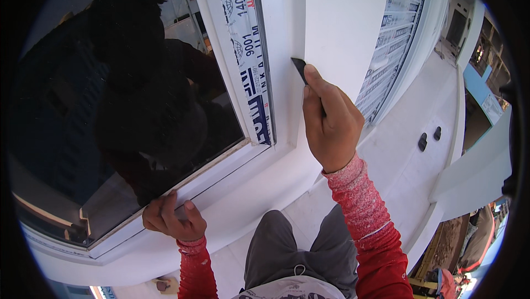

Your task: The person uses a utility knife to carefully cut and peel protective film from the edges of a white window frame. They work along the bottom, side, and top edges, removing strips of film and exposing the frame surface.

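My right hand (333, 119) pinches a small flat black piece (298, 67) with a slanted, pointed end. Thumb and fingers are closed on it, and its tip meets the white wall reveal (287, 34) beside the window. Most of the piece is hidden by the fingers, so I cannot tell its exact kind. Lower down, my left hand (174, 219) rests on the white bottom frame (221, 167) of the window, fingers bent over it and thumb apart. Dark window glass (127, 111) reflects a person. Printed protective film (243, 50) covers the frame's right side.
A second film-covered frame (389, 45) stands to the right, past a white wall corner (342, 17). A pair of dark sandals (423, 142) lies on the pale floor (395, 161). A low white parapet (441, 199) borders the floor at right. My knees are below.
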The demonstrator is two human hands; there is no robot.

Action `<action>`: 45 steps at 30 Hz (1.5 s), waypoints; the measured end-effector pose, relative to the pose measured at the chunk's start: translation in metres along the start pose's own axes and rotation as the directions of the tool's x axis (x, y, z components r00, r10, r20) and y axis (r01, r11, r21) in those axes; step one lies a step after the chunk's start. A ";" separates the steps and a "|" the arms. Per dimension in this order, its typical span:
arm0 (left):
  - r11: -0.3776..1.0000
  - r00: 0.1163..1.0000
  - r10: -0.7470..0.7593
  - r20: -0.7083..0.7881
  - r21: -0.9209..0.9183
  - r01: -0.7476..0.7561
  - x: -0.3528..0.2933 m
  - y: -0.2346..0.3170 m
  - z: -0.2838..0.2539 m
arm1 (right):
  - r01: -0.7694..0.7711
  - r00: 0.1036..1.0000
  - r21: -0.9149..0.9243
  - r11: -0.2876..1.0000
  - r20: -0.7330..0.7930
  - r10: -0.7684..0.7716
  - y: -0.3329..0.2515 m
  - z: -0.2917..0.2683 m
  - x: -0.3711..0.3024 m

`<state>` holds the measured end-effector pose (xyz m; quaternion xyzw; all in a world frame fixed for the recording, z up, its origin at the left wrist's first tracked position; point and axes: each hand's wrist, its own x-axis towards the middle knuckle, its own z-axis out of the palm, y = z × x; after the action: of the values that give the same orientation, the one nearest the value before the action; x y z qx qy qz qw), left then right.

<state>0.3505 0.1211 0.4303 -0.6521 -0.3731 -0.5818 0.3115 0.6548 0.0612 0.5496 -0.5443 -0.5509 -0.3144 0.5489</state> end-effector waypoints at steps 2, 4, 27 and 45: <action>1.000 1.000 -0.002 0.005 0.004 0.002 0.000 0.000 0.000 | -0.005 1.000 -0.003 1.000 0.011 0.005 0.001 0.000 -0.005; 1.000 1.000 0.007 -0.001 0.004 -0.007 0.000 -0.001 0.000 | -0.012 0.999 -0.022 1.000 0.031 0.012 0.002 0.000 -0.010; 0.999 1.000 0.029 0.008 0.043 -0.030 -0.003 -0.005 0.000 | 0.053 0.996 -0.053 0.997 0.078 -0.049 0.026 0.012 -0.066; 0.996 0.998 0.066 -0.018 0.061 -0.065 -0.003 -0.008 0.002 | 0.017 0.999 0.097 0.995 -0.052 -0.012 0.025 0.022 -0.080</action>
<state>0.3449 0.1268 0.4269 -0.6484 -0.3658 -0.5664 0.3535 0.6572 0.0670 0.4630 -0.5044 -0.5553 -0.3051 0.5866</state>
